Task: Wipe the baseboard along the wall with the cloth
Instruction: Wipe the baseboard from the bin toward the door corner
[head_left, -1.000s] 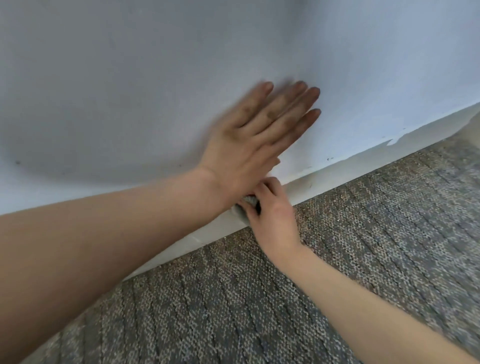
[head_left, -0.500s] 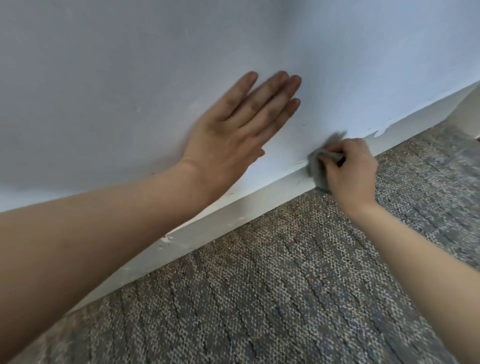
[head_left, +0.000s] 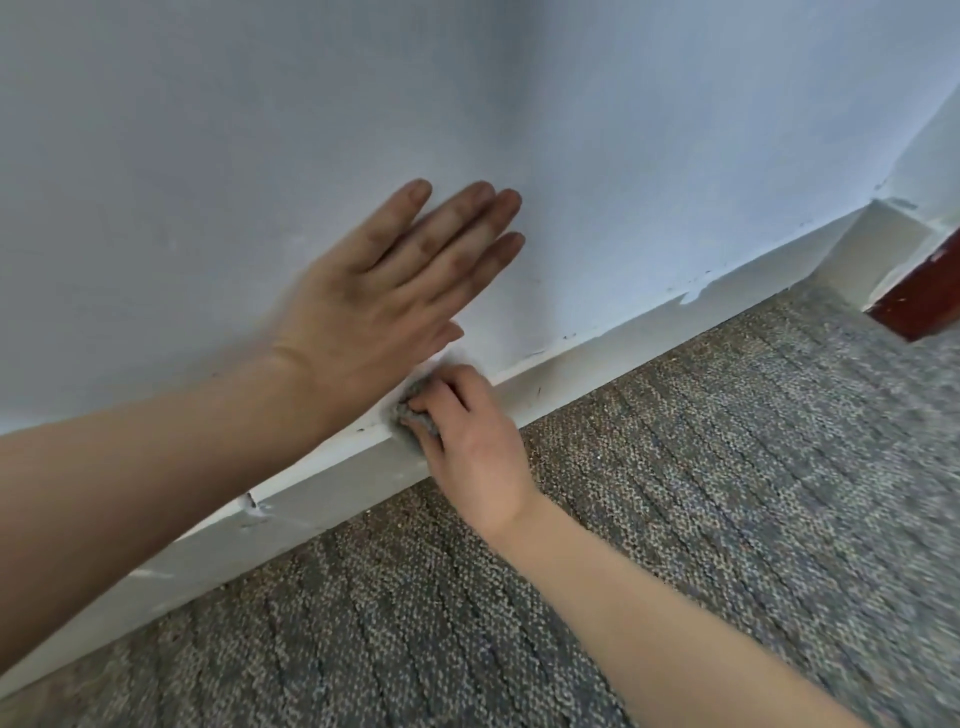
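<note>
One cloth (head_left: 415, 423), right hand (head_left: 478, 457) — baseboard (head_left: 623, 358) top edge

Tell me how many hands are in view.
2. The left hand lies flat on the wall. The right hand holds the cloth against the baseboard, just below the left one. No other hand shows.
</note>
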